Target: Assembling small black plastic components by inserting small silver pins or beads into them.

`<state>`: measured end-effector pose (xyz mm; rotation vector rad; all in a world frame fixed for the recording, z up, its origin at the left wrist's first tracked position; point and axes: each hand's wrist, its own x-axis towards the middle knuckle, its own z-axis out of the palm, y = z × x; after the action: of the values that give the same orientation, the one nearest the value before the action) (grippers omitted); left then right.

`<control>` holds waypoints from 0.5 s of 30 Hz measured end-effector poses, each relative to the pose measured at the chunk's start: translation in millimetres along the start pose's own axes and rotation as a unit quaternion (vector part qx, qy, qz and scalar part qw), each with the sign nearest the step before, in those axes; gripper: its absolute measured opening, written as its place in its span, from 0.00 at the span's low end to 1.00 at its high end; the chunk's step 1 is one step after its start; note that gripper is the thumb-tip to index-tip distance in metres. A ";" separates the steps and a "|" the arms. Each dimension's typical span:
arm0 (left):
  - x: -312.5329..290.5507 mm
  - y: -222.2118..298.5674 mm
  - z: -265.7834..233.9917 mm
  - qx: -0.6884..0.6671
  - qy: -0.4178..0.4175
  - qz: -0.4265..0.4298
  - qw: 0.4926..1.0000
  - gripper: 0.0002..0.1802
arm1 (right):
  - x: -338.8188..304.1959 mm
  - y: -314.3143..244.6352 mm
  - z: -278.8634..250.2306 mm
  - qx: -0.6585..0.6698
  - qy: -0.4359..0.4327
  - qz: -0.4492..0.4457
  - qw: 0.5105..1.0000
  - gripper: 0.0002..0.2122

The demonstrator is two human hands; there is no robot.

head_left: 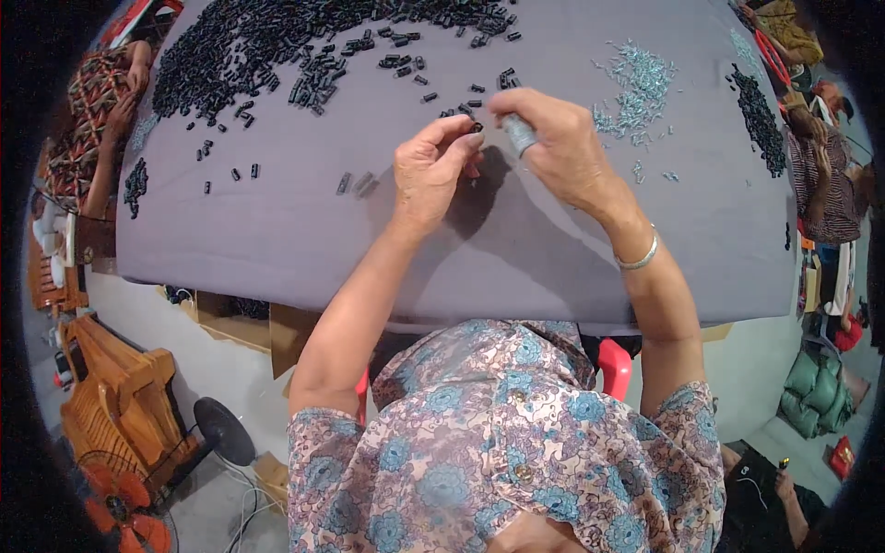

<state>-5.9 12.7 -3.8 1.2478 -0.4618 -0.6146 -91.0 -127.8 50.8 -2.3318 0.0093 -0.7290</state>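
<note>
My left hand (429, 175) is closed in a pinch, its thumb and forefinger on a small black cylindrical piece (476, 128). Just to its right, my right hand (560, 147) is curled, with a pale grey wrap or sleeve (519, 135) showing at its fingers. Whatever lies inside those curled fingers is too small or hidden to name. A few loose black pieces (429, 97) lie beyond my hands, and a big heap of the same black pieces (249, 46) covers the far left. To the right is a scattered pile of small silvery pieces (641, 88).
A grey cloth covers the table (304, 235). More black pieces (759, 120) lie by its right edge, with a smaller group (135, 189) at the left edge. People sit at both sides. At lower left stand a wooden chair (120, 396) and an orange-bladed fan (120, 507).
</note>
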 end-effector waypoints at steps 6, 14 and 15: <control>1.1 4.5 -2.5 -0.038 0.000 0.011 0.999 0.11 | -2.0 38.7 -30.5 0.043 0.082 0.198 0.976 0.05; 2.5 1.9 -4.2 -0.068 -0.011 -0.002 0.998 0.10 | -2.9 59.1 -32.5 0.005 0.051 0.214 0.976 0.04; 2.5 1.6 -3.9 -0.068 -0.012 -0.002 0.998 0.10 | -1.8 62.6 -30.5 0.011 0.028 0.222 0.974 0.05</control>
<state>-1.3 14.2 -3.3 1.1132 -0.4297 -0.6536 -96.3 -194.1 29.9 -2.1731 0.5282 -0.5608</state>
